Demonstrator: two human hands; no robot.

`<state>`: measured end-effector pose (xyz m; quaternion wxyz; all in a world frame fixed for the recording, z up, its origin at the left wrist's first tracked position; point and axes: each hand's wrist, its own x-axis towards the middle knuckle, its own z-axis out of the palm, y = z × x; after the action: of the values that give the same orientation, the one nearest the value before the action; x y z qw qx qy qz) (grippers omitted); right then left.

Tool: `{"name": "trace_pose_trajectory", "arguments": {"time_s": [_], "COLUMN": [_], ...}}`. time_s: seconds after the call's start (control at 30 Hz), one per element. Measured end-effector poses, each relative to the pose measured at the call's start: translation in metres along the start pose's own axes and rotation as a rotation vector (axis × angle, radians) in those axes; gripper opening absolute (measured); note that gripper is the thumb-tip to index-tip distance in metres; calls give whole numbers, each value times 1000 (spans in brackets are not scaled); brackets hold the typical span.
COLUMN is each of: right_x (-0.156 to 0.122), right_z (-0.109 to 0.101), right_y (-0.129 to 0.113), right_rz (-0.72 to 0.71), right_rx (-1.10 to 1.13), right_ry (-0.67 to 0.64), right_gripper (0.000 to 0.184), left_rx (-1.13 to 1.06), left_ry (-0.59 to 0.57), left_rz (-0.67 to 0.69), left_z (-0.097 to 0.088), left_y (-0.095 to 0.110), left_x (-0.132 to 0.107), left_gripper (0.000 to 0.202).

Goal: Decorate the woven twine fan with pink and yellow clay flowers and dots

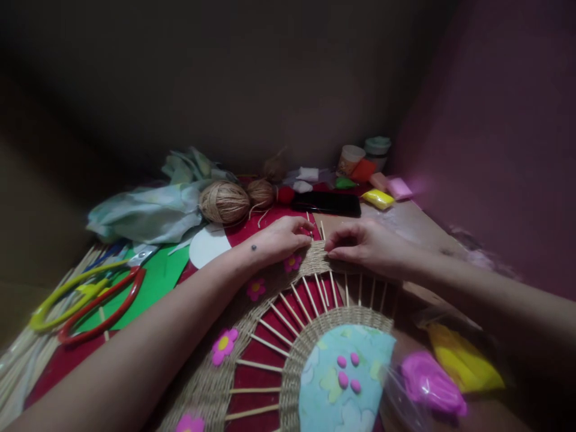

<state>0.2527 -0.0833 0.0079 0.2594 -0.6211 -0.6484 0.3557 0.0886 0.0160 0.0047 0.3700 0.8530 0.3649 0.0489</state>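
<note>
"Across the far rim of the woven piece (299, 348), what did you see of the hands?"

"Both were there, reaching in from either side. The left hand (285, 237) had its fingers and thumb curled partway, their tips close to the upper ends of some sticks (255, 390). The right hand (366, 246) was bent much the same, thumb and forefinger drawn near each other at the band's edge."

"Was anything pinched in them?"

"I couldn't tell — the fingertips were too small and dim to show whether either had hold of a strand or a stick."

"And the piece itself?"

"It lay straight in front of the person, its top beneath both hands and its lower part running out of view. Pale sticks spread like spokes between two woven bands. Pink flowers (224, 347) with yellow centres sat along the outer band, and light blue patterned cloth (373, 354) filled the middle, bearing four pink ovals (342, 380)."

"What was around it?"

"To the left, scissors (143, 255) lay by a green sheet (166, 270). Beyond the left hand sat a large twine ball (224, 202) with a smaller ball (261, 193) beside it. A black phone (328, 203) lay past the hands — a small yellow packet (378, 199) just off its right end. Nearer, right of the cloth, was a magenta packet (432, 384)."
</note>
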Motion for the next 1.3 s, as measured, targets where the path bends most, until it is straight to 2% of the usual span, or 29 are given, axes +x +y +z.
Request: {"name": "trace_pose_trajectory", "arguments": {"time_s": [0.23,0.4,0.63,0.77,0.97,1.03,1.1,1.2,1.3], "right_x": [6,6,1,-1,-9,-13,-16,-18,-19], "right_z": [3,5,-3,-4,4,7,10,14,17], "right_y": [-4,1,5,9,14,11,6,-5,-12], "right_rz": [-100,-182,-281,-316,-469,-419,-302,-138,-66], "right_rx": [-237,-281,-279,-288,-553,-643,-669,-591,-552], "right_ry": [15,36,-33,20,64,52,34,13,-18], "right_gripper": [7,5,17,18,26,28,29,29,27], "left_rx": [-7,-17,-54,-21,-109,-124,-145,-142,-139], "left_ry": [21,27,25,28,12,15,1,-8,-9], "left_rz": [8,-25,-46,-37,-53,-59,-68,-77,-81], "left_z": [1,3,4,2,4,5,5,4,4], "left_y": [1,4,8,8,8,8,9,10,12], "left_x": [1,1,-2,-2,-3,-4,-4,-4,-4], "left_gripper": [41,40,38,36,37,37,38,39,39]}}
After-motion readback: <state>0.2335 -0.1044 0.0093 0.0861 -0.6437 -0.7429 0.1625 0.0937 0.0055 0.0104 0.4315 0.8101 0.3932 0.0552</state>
